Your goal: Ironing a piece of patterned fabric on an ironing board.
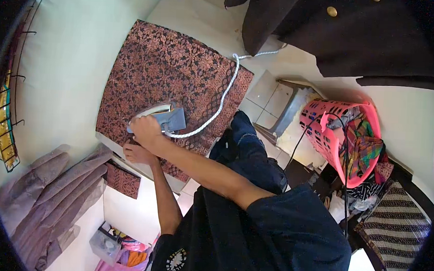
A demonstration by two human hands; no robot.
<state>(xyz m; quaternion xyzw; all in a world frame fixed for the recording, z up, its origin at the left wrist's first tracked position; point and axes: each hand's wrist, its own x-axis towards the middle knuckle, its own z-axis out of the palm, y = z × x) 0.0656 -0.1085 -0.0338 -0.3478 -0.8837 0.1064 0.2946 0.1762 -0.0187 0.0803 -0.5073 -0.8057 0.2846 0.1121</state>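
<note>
An electric clothes iron (172, 119) rests on a dark cloth with a reddish floral pattern (161, 70), which is spread over a board or table. My right hand (147, 132) is closed round the iron's handle. From the iron's heel a white braided cord (224, 95) curves over the cloth towards the wall. My left hand (138, 153) lies at the near left edge of the cloth, just below the iron; its fingers are partly hidden, and whether they grip the fabric cannot be told. A piece of similar patterned cloth (122, 179) hangs below that edge.
A pink plastic laundry basket (321, 137) full of clothes leans at the right, with a black cable across it. Dark garments (354, 36) hang at the top right. A sheer curtain (59, 190) hangs at the lower left, a wire rack (7, 124) on the left wall.
</note>
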